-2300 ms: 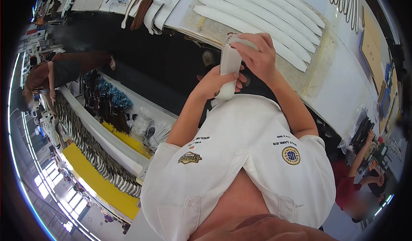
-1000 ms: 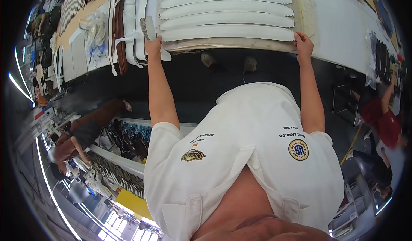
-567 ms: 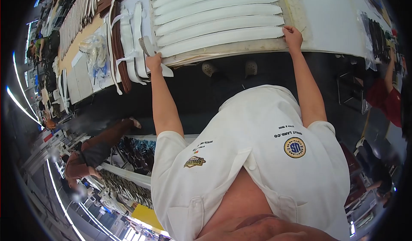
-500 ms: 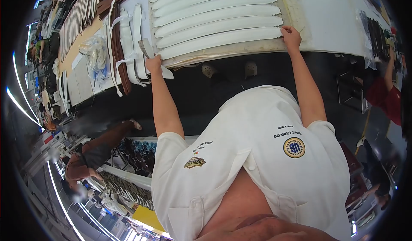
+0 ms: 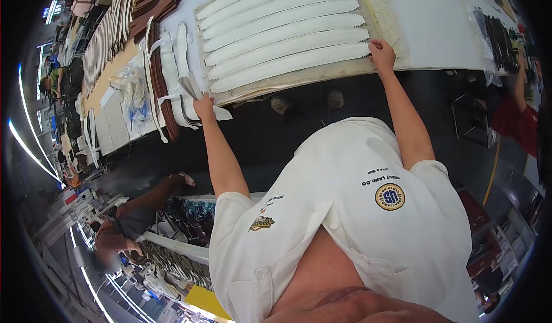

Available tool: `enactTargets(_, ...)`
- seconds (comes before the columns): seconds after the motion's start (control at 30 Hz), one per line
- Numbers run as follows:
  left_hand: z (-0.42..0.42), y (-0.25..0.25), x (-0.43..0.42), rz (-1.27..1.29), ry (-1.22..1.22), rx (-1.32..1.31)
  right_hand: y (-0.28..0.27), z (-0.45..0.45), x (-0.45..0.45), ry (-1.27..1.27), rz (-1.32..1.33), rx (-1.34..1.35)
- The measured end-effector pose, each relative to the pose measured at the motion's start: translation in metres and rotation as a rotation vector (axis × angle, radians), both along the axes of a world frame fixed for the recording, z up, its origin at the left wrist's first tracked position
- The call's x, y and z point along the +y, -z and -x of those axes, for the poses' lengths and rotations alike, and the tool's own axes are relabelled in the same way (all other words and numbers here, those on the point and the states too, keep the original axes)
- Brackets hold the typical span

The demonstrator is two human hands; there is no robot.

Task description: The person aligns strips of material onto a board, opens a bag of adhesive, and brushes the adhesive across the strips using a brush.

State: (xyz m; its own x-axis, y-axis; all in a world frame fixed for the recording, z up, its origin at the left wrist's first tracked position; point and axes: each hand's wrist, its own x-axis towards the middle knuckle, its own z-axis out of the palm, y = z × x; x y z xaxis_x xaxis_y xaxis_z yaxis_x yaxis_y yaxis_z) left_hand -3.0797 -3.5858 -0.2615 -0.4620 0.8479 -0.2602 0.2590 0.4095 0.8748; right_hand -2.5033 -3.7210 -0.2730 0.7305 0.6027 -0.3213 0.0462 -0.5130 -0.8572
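Several white strips (image 5: 287, 52) with zigzag ends lie in parallel rows on a pale board (image 5: 238, 97) at the table's front edge. My right hand (image 5: 382, 55) is closed in a pinch at the right end of the nearest strip. Beside the board's left front corner, my left hand (image 5: 204, 106) is closed around a small bundle of pale strips (image 5: 188, 87), whose grey edges stick up past the fingers. Its fingertips are partly hidden. Long white strips (image 5: 181, 52) hang over the table edge just left of that hand.
Brown strips (image 5: 154, 64), a clear plastic bag (image 5: 129, 87) and rows of striped pieces (image 5: 106, 47) lie to the left. Dark bagged pieces (image 5: 497, 41) are at the far right. A stool (image 5: 472, 119) stands below. A co-worker (image 5: 123, 219) is behind on the left.
The view has shifted slightly, so the board and both hands sit a little lower and farther left. The bundle in my left hand now tilts more to the left. My right hand stays at the strip's end.
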Motion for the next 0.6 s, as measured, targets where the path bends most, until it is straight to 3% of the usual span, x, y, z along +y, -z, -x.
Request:
enactTargets(0.1,-0.013,-0.036,-0.031,-0.03,0.03,-0.122,0.029,-0.008,-0.007,0.001,-0.018,-0.683)
enactTargets(0.2,-0.064,-0.097,-0.077,0.023,0.153,-0.326,-0.041,0.032,-0.015,-0.152,-0.028,-0.301)
enactTargets(0.3,-0.143,-0.162,-0.117,0.205,0.399,-0.556,-0.094,0.091,-0.023,-0.759,-0.208,0.233)
enactTargets(0.37,-0.191,-0.19,-0.129,0.254,0.596,-0.692,-0.132,0.127,-0.027,-1.113,-0.312,0.44)
enactTargets(0.43,-0.237,-0.215,-0.13,0.258,0.712,-0.843,-0.15,0.138,-0.024,-1.425,-0.207,0.58)
enactTargets(0.57,-0.316,-0.254,-0.106,0.273,0.845,-0.889,-0.138,0.093,-0.036,-1.377,-0.023,0.909)
enactTargets(0.6,-0.337,-0.256,-0.101,0.255,0.852,-0.91,-0.138,0.078,-0.045,-1.291,-0.172,0.983)
